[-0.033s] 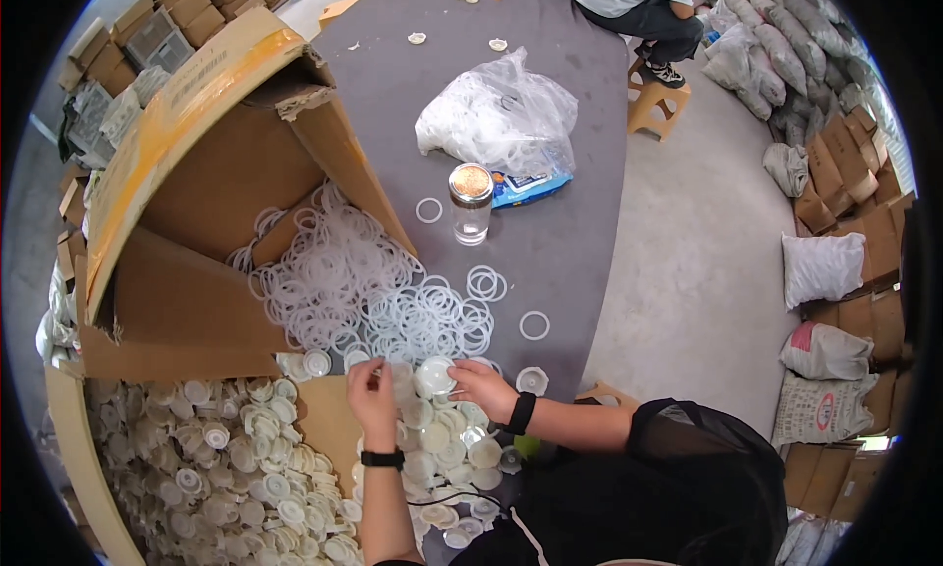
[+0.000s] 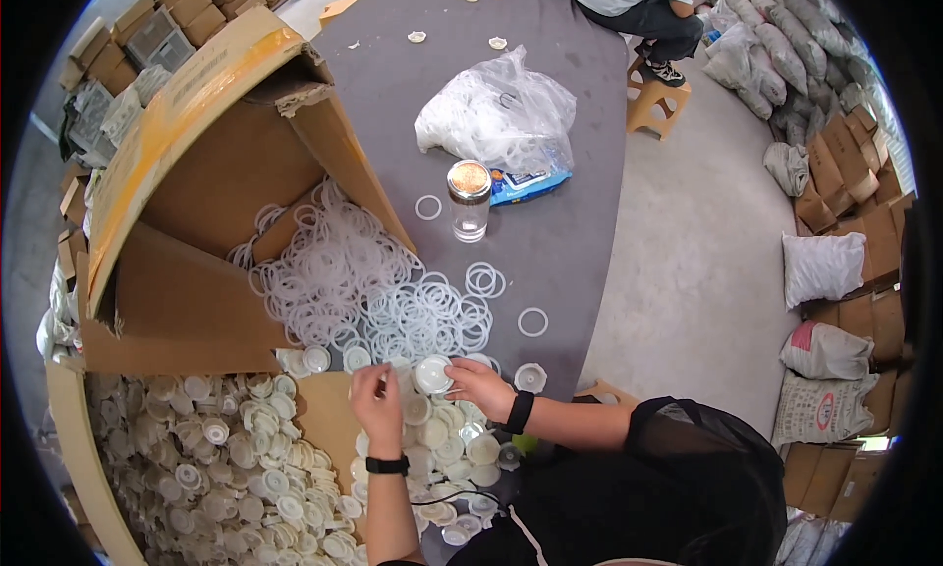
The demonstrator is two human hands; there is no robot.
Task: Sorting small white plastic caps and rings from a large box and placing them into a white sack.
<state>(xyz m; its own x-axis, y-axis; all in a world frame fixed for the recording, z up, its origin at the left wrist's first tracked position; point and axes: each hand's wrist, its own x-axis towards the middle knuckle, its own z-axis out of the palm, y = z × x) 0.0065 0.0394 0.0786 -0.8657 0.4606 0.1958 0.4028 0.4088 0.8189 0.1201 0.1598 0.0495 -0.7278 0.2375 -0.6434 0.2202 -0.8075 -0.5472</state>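
My right hand [image 2: 478,387] holds a round white plastic lid [image 2: 433,375] by its right edge, thumb and fingers closed on it. Just left of that lid, my left hand [image 2: 376,404] has its fingers curled together; whatever they pinch is too small to make out. Below and between both hands lies a heap of white lids [image 2: 447,438]. Beyond them spreads a pile of thin translucent rings [image 2: 422,316], which continues into a larger mass of rings [image 2: 334,262] spilling from a tipped cardboard box [image 2: 226,183].
At the left stands an open box full of white lids [image 2: 216,468]. Farther back are a glass jar [image 2: 470,208], a clear plastic bag [image 2: 501,114] and a blue packet [image 2: 530,186]. Another person [image 2: 634,6] sits at the far right. Sacks and cartons line the right.
My left hand has shifted slightly toward me and to the left, a little away from the lid. My right hand keeps the lid in nearly the same place.
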